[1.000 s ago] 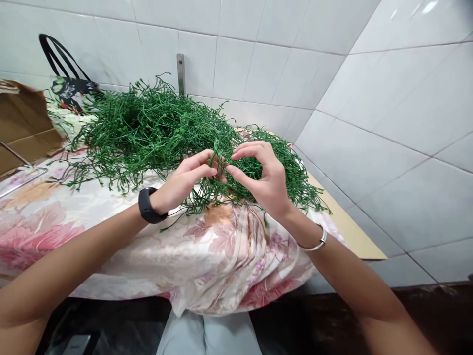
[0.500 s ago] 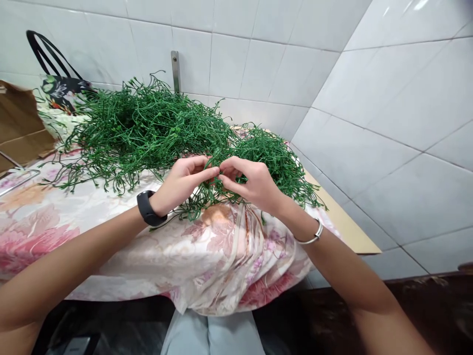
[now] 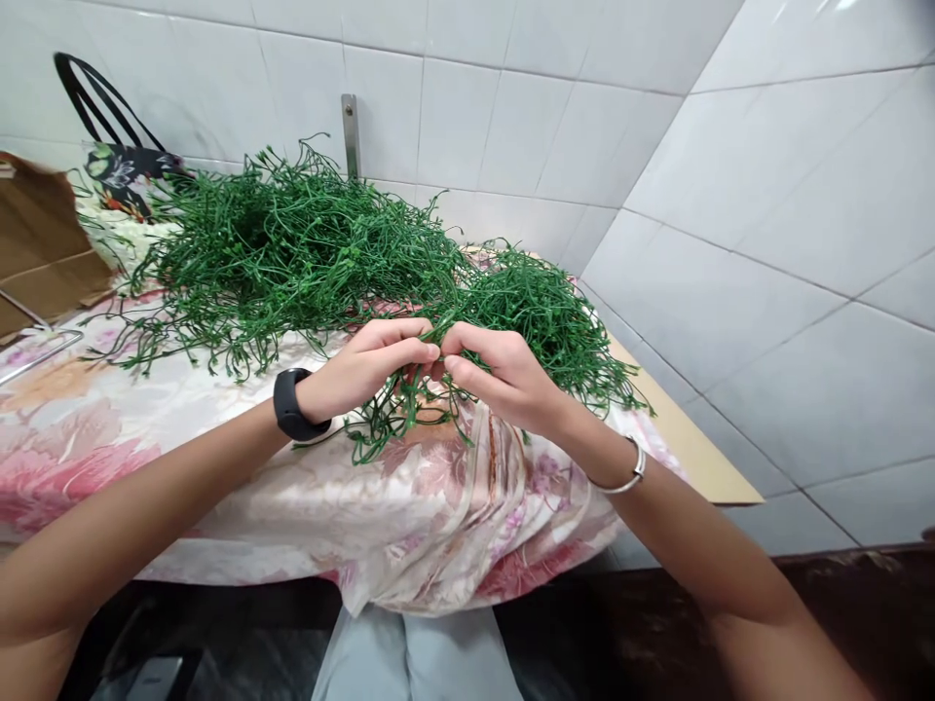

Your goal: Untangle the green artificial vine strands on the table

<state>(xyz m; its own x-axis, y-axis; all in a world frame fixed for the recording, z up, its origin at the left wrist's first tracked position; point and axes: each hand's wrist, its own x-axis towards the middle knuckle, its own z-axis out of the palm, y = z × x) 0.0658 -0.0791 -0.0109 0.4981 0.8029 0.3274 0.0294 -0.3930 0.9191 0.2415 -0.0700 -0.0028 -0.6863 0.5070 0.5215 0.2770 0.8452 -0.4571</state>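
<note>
A large heap of thin green plastic plant sprigs [image 3: 292, 248] lies on a table under a flowered cloth [image 3: 109, 419]. My left hand [image 3: 369, 368], with a black watch at the wrist, and my right hand [image 3: 497, 375], with a silver bangle, meet at the near edge of the heap. Both hands have their fingers closed, pinching a small bunch of green sprigs [image 3: 398, 414] that hangs below them over the cloth. The fingertips of the two hands touch each other.
White tiled walls close in behind and on the right. A brown cardboard box [image 3: 36, 243] and a metal rod stand at the far left. A black wire rack [image 3: 102, 107] and a metal bracket [image 3: 351, 131] sit at the back wall. The bare table corner [image 3: 693, 458] shows at right.
My right hand's fingers have curled shut from an open arch. Both hands have drawn toward me and lower, pulling a bunch of sprigs out of the heap.
</note>
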